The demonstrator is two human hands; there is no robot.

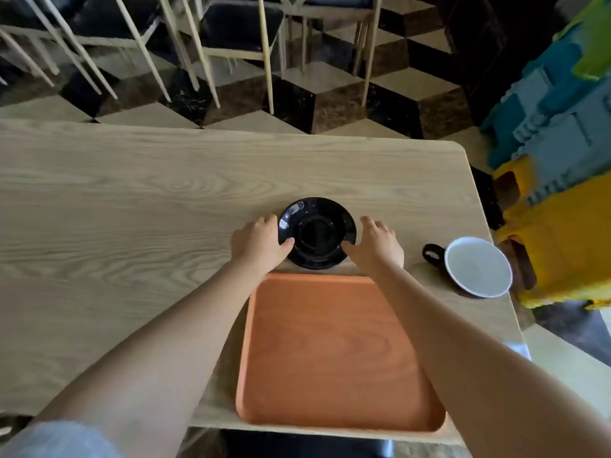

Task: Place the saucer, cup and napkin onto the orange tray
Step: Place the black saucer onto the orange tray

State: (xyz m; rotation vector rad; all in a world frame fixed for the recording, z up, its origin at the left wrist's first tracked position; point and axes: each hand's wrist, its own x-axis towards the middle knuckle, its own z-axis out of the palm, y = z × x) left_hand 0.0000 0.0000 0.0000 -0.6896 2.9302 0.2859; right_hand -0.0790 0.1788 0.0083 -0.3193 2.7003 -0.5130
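Note:
A glossy black saucer (317, 233) lies on the wooden table just beyond the far edge of the orange tray (340, 352), whose surface is bare. My left hand (259, 242) clasps the saucer's left rim, with the thumb lying over the edge. My right hand (377, 246) is at the right rim, its thumb tip touching the edge. A pale flat strip (317, 271) shows under the saucer's near edge; I cannot tell whether it is the napkin. The cup (477, 266), black outside and white inside, stands to the right with its handle pointing left.
The table (132, 209) ends close behind the cup at its rounded right corner. Stacked blue, green and yellow plastic pieces (562, 193) stand beside that edge. Wooden chairs (231, 44) stand on the patterned floor beyond the far edge.

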